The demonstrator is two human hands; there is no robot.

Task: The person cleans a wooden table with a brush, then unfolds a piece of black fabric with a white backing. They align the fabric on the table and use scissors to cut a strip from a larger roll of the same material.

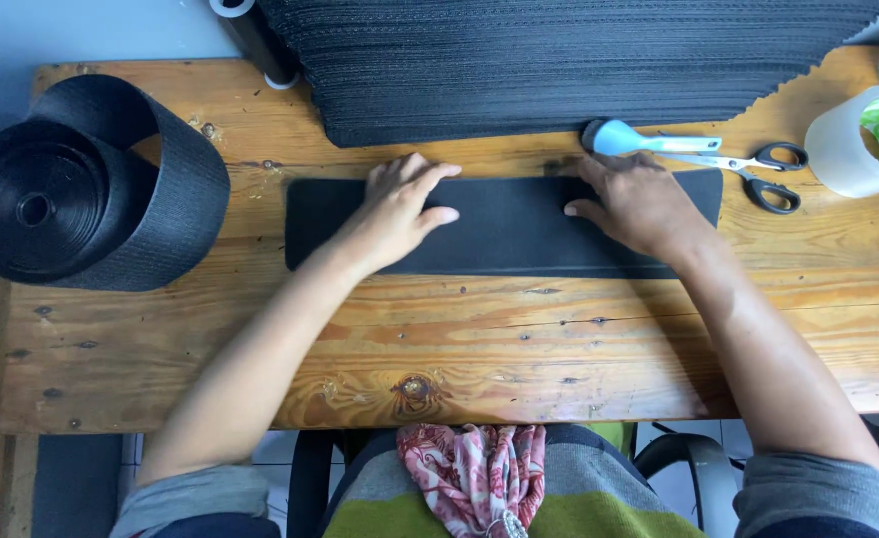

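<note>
This looks like a small sewing or craft workshop. A rough wooden workbench (459,339) carries a tall stack of cut black fabric pieces (579,60) just beyond the hands, a big roll of black webbing (81,189) well off to the left hand's side, and scissors (748,164) with a blue-handled tool (639,139) just past the right hand (639,204).

A strip of fabric (504,227) is lying across the table (459,339), both hands resting on it — the left hand (400,209) left of the right hand (639,204). Behind it a stack of strips (559,60) is sitting; scissors (748,169) (beside a brush (624,139)) are lying to the right, a roll of webbing (81,189) far left.
</note>
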